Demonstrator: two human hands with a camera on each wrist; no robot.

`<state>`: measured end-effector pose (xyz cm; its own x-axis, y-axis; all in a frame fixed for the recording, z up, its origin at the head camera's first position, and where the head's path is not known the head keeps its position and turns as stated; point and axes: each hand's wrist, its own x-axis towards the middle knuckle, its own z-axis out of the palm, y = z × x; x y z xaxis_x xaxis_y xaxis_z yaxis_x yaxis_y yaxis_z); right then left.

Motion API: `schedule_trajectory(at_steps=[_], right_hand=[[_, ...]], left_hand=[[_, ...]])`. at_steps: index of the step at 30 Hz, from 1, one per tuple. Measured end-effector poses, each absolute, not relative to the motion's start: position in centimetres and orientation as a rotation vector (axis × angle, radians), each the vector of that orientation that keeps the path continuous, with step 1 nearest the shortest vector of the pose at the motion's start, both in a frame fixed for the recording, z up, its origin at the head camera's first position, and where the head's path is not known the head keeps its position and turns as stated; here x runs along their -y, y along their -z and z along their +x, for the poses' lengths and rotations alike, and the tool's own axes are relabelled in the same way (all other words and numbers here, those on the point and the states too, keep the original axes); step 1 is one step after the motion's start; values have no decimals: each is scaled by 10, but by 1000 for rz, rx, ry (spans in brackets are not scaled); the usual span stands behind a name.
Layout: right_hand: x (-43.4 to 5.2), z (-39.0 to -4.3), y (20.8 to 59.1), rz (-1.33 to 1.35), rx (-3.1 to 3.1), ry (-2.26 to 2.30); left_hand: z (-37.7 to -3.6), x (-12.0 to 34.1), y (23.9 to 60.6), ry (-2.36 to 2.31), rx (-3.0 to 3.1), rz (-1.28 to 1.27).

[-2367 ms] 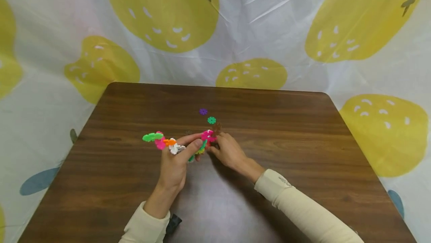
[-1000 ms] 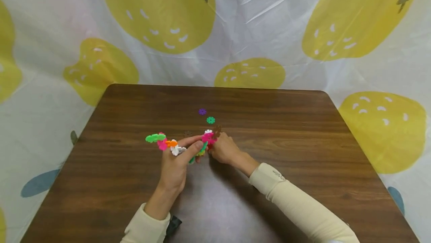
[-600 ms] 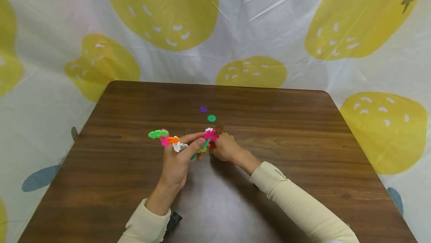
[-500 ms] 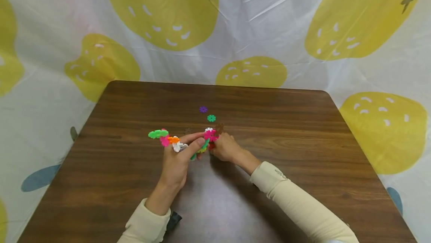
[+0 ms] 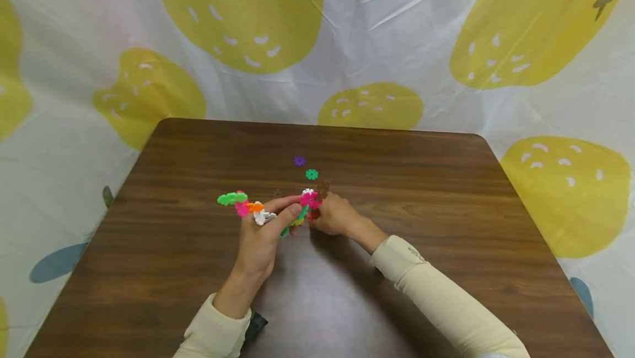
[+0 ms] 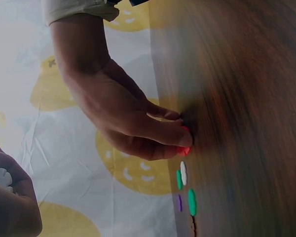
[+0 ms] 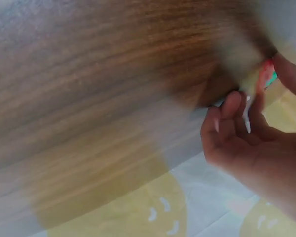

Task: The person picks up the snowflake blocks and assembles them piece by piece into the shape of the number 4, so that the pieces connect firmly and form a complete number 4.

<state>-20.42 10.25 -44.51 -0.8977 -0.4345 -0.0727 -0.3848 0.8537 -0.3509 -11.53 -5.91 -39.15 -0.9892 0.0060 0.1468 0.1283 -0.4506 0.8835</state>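
Two hands meet over the middle of the brown worktop [image 5: 446, 192] in the head view. Your left hand [image 5: 258, 242] has its thumb and fingers [image 5: 288, 215] curled round a chain of interlocking plastic discs [image 5: 248, 207], held just above the wood, with a light green disc at its far left end. Your right hand [image 5: 334, 217] pinches the pink and red discs at the chain's right end [image 5: 310, 201]. Two loose pieces, a green disc [image 5: 311, 174] and a purple disc [image 5: 299, 161], lie flat just beyond, near each other and apart from the hands.

From the left wrist camera you see the right hand [image 6: 123, 113] with its fingertips [image 6: 172, 136] pressed together on a red disc [image 6: 184, 148] close to the worktop; other discs stand edge-on just beside it.

From the right wrist camera, blurred, the left hand [image 7: 256, 148] curls round the coloured pieces [image 7: 264, 79].

Judging by their look, these discs are light, stiff and rather slick, and the slotted joints could pull apart under a twist. Grip each disc by its flat faces, close to the joint.
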Motion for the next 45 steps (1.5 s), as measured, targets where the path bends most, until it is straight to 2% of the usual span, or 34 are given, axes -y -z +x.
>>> schedule_trajectory(at_steps=[6,15,45], right_hand=[[-107,-197,442,-588,-2866,689],[-115,-182,417,-538,-2922,1006],[-126,-128,344,-790,-3009,1326]], left_hand=[[-114,61,394,2598,1630,-205],[-118,63,393,2577,1646,-222],[-117,68,398,2580,1622,-129]])
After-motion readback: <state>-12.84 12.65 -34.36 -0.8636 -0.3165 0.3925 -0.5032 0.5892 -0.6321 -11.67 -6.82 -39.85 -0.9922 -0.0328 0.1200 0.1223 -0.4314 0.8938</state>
